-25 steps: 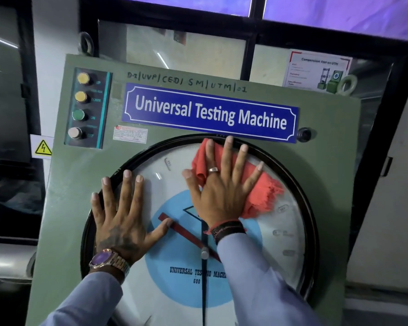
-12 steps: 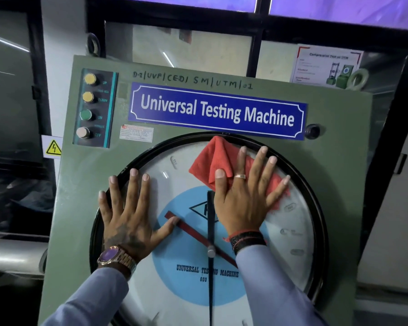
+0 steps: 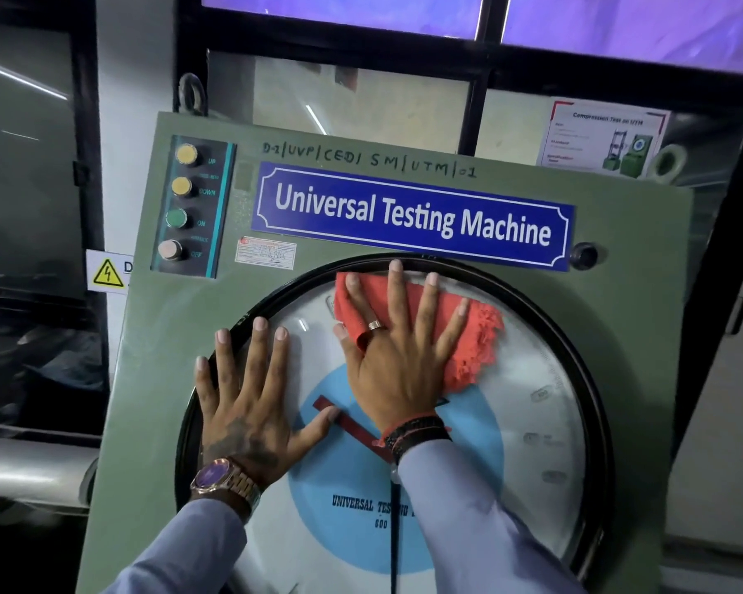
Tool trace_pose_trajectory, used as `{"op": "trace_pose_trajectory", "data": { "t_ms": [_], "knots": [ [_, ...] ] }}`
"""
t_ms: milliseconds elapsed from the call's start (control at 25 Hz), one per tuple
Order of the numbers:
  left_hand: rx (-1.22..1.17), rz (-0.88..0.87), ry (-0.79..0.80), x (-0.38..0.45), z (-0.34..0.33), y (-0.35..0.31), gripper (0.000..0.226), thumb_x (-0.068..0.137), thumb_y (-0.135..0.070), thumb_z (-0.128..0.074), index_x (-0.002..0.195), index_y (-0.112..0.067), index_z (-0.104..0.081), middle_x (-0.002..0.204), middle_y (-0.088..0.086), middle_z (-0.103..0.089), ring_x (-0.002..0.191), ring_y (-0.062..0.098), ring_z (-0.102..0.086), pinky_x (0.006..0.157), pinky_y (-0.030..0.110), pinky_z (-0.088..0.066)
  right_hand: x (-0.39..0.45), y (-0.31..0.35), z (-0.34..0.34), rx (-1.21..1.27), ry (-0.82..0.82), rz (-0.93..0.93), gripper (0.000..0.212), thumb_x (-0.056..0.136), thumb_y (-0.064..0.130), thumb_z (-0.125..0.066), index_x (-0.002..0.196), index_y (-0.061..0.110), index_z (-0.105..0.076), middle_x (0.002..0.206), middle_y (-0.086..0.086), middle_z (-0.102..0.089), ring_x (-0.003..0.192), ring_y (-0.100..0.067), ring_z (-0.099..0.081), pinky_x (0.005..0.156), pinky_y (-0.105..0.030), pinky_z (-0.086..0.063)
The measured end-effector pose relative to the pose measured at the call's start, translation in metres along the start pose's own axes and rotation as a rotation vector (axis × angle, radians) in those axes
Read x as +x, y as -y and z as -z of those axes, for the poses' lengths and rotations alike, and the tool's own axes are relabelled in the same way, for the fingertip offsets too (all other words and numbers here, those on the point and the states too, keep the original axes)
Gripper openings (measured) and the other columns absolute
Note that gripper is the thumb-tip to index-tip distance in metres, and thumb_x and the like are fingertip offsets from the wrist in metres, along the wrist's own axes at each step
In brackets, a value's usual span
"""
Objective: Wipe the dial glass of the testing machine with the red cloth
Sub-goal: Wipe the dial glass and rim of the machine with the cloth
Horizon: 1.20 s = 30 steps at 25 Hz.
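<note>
Leftward since before — right hand (image 3: 397, 362) presses red cloth (image 3: 468, 332) near blue nameplate (image 3: 412, 216)

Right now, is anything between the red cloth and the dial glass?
Nothing visible. The right hand presses the red cloth flat on the dial glass near the top rim. The left hand rests bare on the glass, left of the cloth.
</note>
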State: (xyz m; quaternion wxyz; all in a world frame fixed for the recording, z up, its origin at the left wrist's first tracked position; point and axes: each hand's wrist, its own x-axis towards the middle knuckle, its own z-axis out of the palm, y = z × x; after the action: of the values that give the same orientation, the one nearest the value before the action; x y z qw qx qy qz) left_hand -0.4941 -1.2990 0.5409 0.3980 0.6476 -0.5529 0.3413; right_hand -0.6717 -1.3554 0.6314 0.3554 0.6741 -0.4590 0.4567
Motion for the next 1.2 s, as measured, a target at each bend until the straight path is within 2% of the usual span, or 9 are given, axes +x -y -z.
{"op": "trace_pose_trajectory", "data": {
  "t_ms": [80, 200, 280, 360, 520, 760, 1000, 1120, 1200],
  "knots": [
    [0.001, 0.003, 0.022, -0.001, 0.000, 0.001, 0.121, 0.084, -0.101, -0.032, 0.176, -0.025, -0.013, 0.186, 0.002, -0.004, 0.170, 0.044, 0.006, 0.132, 0.065, 0.007, -0.001, -0.025, 0.006, -0.007, -0.016, -0.173, 0.064, 0.106, 0.070, -0.033, 0.166, 0.057, -0.016, 0.182, -0.003, -0.010, 0.165, -0.047, -0.007, 0.122, -0.082, -0.002],
    [0.011, 0.008, 0.031, -0.001, 0.000, -0.001, 0.122, 0.083, -0.101, -0.032, 0.177, -0.027, -0.008, 0.186, 0.001, -0.001, 0.170, 0.045, 0.007, 0.132, 0.065, 0.009, -0.004, -0.080, 0.014, 0.072, -0.128, -0.590, 0.063, 0.107, 0.066, -0.029, 0.168, 0.055, -0.012, 0.182, -0.008, -0.012, 0.166, -0.045, -0.007, 0.121, -0.083, -0.007],
    [0.009, 0.009, 0.040, -0.001, -0.001, -0.001, 0.122, 0.083, -0.101, -0.031, 0.177, -0.027, -0.007, 0.186, 0.001, 0.000, 0.170, 0.045, 0.008, 0.132, 0.065, 0.010, -0.001, -0.092, 0.016, 0.128, -0.184, -0.698, 0.062, 0.109, 0.065, -0.026, 0.168, 0.054, -0.010, 0.181, -0.010, -0.014, 0.166, -0.044, -0.007, 0.121, -0.083, -0.009],
    [0.011, 0.007, 0.046, 0.000, -0.001, 0.000, 0.122, 0.083, -0.101, -0.031, 0.177, -0.027, -0.007, 0.186, 0.001, 0.000, 0.170, 0.045, 0.008, 0.132, 0.063, 0.013, 0.015, -0.073, 0.013, 0.091, -0.165, -0.626, 0.061, 0.110, 0.067, -0.026, 0.168, 0.052, -0.016, 0.182, -0.010, -0.013, 0.166, -0.045, -0.007, 0.122, -0.082, -0.008],
    [-0.002, -0.010, 0.025, -0.001, 0.000, 0.001, 0.120, 0.084, -0.100, -0.034, 0.176, -0.027, -0.010, 0.186, 0.003, -0.004, 0.170, 0.044, 0.005, 0.133, 0.065, 0.007, 0.045, -0.011, -0.002, 0.086, -0.141, -0.327, 0.061, 0.106, 0.075, -0.024, 0.165, 0.059, -0.019, 0.182, -0.008, -0.010, 0.166, -0.044, -0.004, 0.122, -0.082, -0.004],
    [0.012, -0.021, 0.016, 0.000, 0.004, -0.001, 0.116, 0.087, -0.097, -0.034, 0.176, -0.025, -0.014, 0.186, 0.005, -0.009, 0.170, 0.046, -0.001, 0.132, 0.069, -0.001, 0.039, -0.020, 0.005, 0.098, -0.089, -0.263, 0.054, 0.110, 0.066, -0.017, 0.163, 0.063, -0.017, 0.183, -0.003, -0.007, 0.167, -0.040, -0.004, 0.123, -0.080, -0.006],
    [0.030, -0.023, 0.015, -0.001, 0.002, 0.000, 0.117, 0.087, -0.097, -0.034, 0.176, -0.024, -0.016, 0.186, 0.004, -0.004, 0.170, 0.045, 0.002, 0.134, 0.065, 0.007, 0.035, -0.049, 0.006, 0.072, -0.180, -0.410, 0.054, 0.112, 0.064, -0.023, 0.165, 0.060, -0.019, 0.183, -0.006, -0.008, 0.167, -0.043, -0.005, 0.123, -0.080, -0.009],
    [0.030, -0.025, 0.012, 0.000, 0.000, 0.002, 0.117, 0.087, -0.097, -0.036, 0.176, -0.023, -0.018, 0.186, 0.005, -0.007, 0.170, 0.045, 0.002, 0.134, 0.065, 0.005, 0.048, -0.005, -0.004, 0.076, -0.152, -0.275, 0.056, 0.110, 0.066, -0.022, 0.165, 0.061, -0.016, 0.182, -0.008, -0.008, 0.166, -0.047, -0.003, 0.122, -0.081, -0.008],
    [0.014, -0.028, 0.002, -0.001, 0.000, 0.002, 0.116, 0.087, -0.096, -0.039, 0.175, -0.022, -0.021, 0.186, 0.005, -0.009, 0.170, 0.044, 0.001, 0.134, 0.065, 0.003, 0.048, 0.028, -0.010, 0.093, -0.135, -0.160, 0.058, 0.108, 0.066, -0.030, 0.165, 0.061, -0.015, 0.182, -0.008, -0.009, 0.166, -0.047, -0.002, 0.122, -0.082, -0.005]
  ]
}}
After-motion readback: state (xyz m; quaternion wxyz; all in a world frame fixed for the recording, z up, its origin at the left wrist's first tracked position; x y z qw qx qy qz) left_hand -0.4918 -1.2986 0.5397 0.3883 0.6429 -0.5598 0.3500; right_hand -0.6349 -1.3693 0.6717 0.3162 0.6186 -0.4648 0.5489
